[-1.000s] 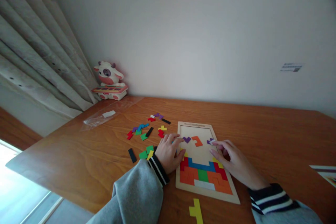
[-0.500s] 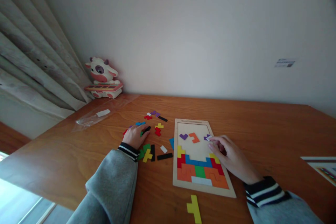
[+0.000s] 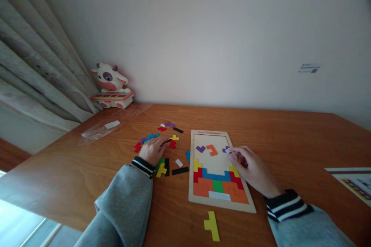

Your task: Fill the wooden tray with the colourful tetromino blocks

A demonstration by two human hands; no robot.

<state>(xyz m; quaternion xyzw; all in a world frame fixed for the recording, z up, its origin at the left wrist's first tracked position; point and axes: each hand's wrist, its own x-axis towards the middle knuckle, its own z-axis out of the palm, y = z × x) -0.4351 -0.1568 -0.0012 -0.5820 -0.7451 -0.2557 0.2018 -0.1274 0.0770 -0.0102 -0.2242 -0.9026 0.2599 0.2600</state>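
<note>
A wooden puzzle board (image 3: pixel 222 207) lies in front of me, its lower part filled with colored pieces. My right hand (image 3: pixel 251 168) is over its right edge, thumb and fingertips pinching a small white puzzle piece (image 3: pixel 228 150) beside a purple piece (image 3: pixel 224 149). A purple piece (image 3: pixel 200 149) and an orange piece (image 3: pixel 213 151) lie loose on the board's bare upper part. To the left, my left hand (image 3: pixel 153 151) is closed on a black puzzle piece (image 3: pixel 165 143), partly hidden by its fingers, close to a red piece (image 3: pixel 173 144).
Loose pieces surround my left hand, among them a black bar (image 3: pixel 180 171) and a yellow cross (image 3: pixel 161 170). Another yellow piece (image 3: pixel 212 225) lies below the board. A plastic bag (image 3: pixel 101 129) and a cow toy (image 3: pixel 111 85) are at back left; a printed sheet (image 3: pixel 355 181) is at right.
My left hand has moved right with the black puzzle piece, uncovering purple and red pieces behind it. My right hand stays at the board with the white piece. The view has shifted slightly.
</note>
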